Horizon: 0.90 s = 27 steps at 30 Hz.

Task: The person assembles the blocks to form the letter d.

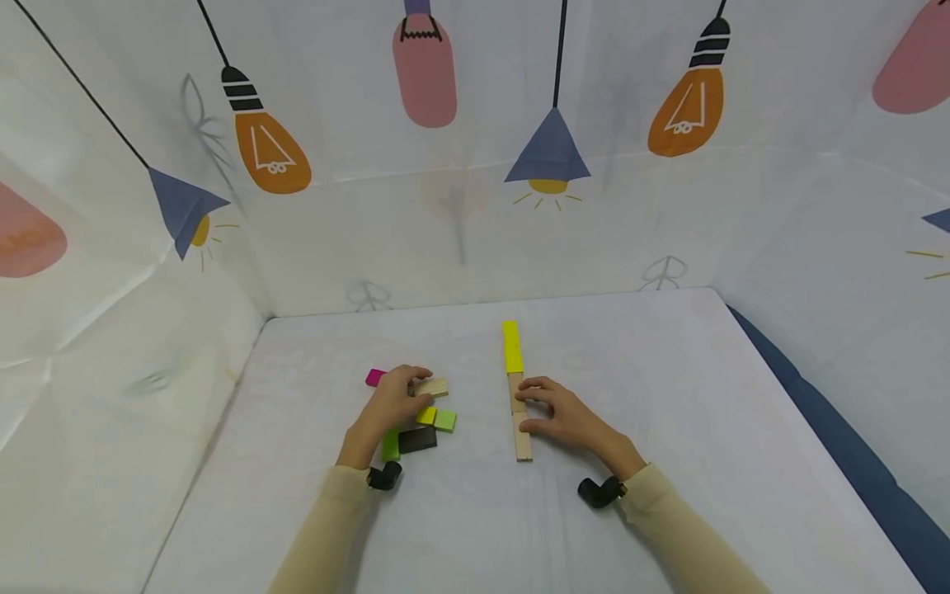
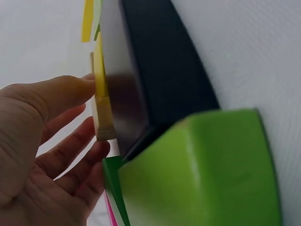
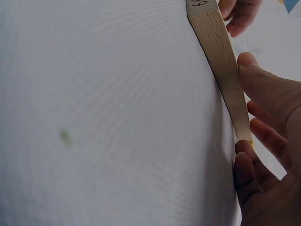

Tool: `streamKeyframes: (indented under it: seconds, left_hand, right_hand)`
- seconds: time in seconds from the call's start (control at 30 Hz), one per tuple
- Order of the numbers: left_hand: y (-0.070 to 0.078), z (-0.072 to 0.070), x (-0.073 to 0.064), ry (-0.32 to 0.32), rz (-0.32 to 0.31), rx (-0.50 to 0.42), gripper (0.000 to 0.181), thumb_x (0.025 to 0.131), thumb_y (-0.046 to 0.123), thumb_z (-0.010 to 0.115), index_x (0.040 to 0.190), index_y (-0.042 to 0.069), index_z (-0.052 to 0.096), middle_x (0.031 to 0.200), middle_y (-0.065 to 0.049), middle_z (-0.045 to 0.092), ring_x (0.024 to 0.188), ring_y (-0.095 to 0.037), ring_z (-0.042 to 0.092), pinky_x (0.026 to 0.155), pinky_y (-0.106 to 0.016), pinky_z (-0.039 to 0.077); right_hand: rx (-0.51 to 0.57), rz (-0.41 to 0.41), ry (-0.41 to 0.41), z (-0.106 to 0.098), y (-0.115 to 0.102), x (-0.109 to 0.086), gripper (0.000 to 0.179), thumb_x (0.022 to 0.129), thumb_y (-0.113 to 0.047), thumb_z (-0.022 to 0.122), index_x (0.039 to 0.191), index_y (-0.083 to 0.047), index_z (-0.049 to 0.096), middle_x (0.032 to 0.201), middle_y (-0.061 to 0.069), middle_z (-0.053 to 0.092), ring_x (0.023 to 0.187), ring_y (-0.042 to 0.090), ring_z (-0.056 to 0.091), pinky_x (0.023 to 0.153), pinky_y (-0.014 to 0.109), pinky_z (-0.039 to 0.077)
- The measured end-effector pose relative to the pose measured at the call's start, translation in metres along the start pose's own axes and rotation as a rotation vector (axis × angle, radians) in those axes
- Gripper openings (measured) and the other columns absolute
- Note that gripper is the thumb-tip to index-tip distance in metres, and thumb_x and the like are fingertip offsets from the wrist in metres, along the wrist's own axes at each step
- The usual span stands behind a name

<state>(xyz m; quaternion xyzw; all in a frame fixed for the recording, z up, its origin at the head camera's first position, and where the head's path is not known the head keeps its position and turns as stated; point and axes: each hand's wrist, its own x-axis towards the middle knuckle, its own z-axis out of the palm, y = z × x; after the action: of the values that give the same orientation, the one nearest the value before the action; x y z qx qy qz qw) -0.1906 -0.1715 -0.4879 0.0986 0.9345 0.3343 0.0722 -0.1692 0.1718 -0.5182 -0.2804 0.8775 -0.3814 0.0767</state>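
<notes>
A loose cluster of small blocks lies left of centre. Above it, my left hand (image 1: 393,396) has its thumb and fingertips at the opposite sides of a plain wooden block (image 1: 434,387), pinching it. Close by lie a yellow block (image 1: 426,415), a light green block (image 1: 445,421), a black block (image 1: 418,440), a green block (image 1: 390,444) and a magenta block (image 1: 375,377) partly behind the hand. My right hand (image 1: 564,415) rests its thumb and fingertips along the right side of a straight row, where two plain wooden blocks (image 1: 523,437) follow a bright yellow block (image 1: 512,346).
White cloth covers the table (image 1: 460,528). Behind and beside it hang white curtains (image 1: 475,239) printed with lamps and bulbs. Small black cameras (image 1: 601,492) sit on both wrists. Dark blue fabric (image 1: 824,421) shows past the right table edge.
</notes>
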Motion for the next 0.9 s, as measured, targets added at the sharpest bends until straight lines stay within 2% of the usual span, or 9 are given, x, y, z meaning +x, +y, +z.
streamKeyframes:
  seconds: [0.23, 0.4, 0.6, 0.9]
  left_hand:
    - [0.0, 0.004, 0.001, 0.009, -0.001, -0.03, 0.037, 0.089, 0.014, 0.077, 0.125, 0.004, 0.072, 0.13, -0.018, 0.067, 0.112, -0.029, 0.063, 0.102, -0.049, 0.054]
    - [0.001, 0.008, 0.003, 0.03, -0.027, -0.077, 0.035, 0.088, 0.016, 0.08, 0.122, 0.007, 0.074, 0.126, -0.014, 0.068, 0.104, -0.025, 0.063, 0.096, -0.044, 0.056]
    - [0.001, 0.012, 0.006, 0.04, -0.015, -0.095, 0.032, 0.086, 0.014, 0.08, 0.117, 0.006, 0.076, 0.119, -0.012, 0.07, 0.097, -0.022, 0.062, 0.089, -0.04, 0.056]
    - [0.007, 0.014, 0.009, 0.055, -0.028, -0.106, 0.031, 0.087, 0.015, 0.078, 0.118, 0.008, 0.075, 0.116, -0.009, 0.071, 0.097, -0.022, 0.062, 0.09, -0.039, 0.057]
  right_hand:
    - [-0.01, 0.007, -0.007, 0.001, -0.001, 0.001, 0.053, 0.091, -0.034, 0.079, 0.134, -0.006, 0.067, 0.144, 0.008, 0.056, 0.136, 0.032, 0.053, 0.107, 0.051, 0.049]
    - [-0.002, 0.01, -0.002, 0.0, -0.002, 0.001, 0.053, 0.09, -0.034, 0.079, 0.134, -0.006, 0.067, 0.144, 0.008, 0.056, 0.136, 0.032, 0.053, 0.107, 0.051, 0.048]
    - [-0.003, 0.004, 0.007, 0.0, -0.004, -0.001, 0.052, 0.09, -0.033, 0.079, 0.133, -0.006, 0.067, 0.144, 0.009, 0.057, 0.134, 0.032, 0.054, 0.102, 0.047, 0.051]
    - [0.005, 0.01, 0.003, 0.0, -0.004, -0.001, 0.052, 0.091, -0.034, 0.079, 0.134, -0.007, 0.067, 0.144, 0.009, 0.057, 0.135, 0.031, 0.054, 0.103, 0.049, 0.051]
